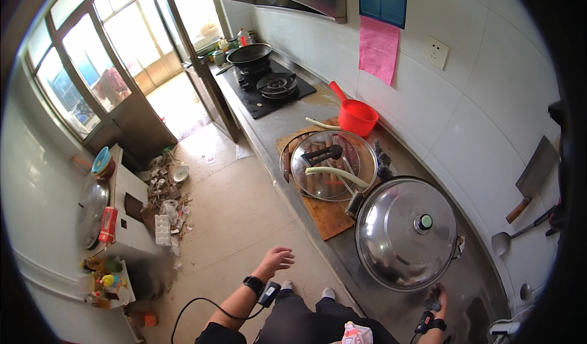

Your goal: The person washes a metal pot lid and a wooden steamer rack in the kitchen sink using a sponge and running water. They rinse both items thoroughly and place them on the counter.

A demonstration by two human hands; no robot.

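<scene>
My left hand (277, 263) hangs in the air over the floor, away from the counter, its fingers slightly bent and holding nothing. At the counter's near end, my right hand (441, 302) has hold of a dark steel wool scrubber (432, 301), partly covered by the fingers. Just beyond that hand stands a large round pan with a domed metal lid (394, 247), which has a pale green-topped knob (424, 222). Past it, a glass lid with a black handle (316, 179) lies over a wooden cutting board (326, 218). A pale green stalk (339, 173) rests across the glass.
A red plastic ladle (358, 117) stands beside the board, near a dark mesh-like clump (383, 159). Farther along are a gas stove (277, 86) and a black frying pan (249, 55). A cleaver (537, 169) and a spatula (504, 242) hang on the wall. Litter (165, 183) covers floor at left.
</scene>
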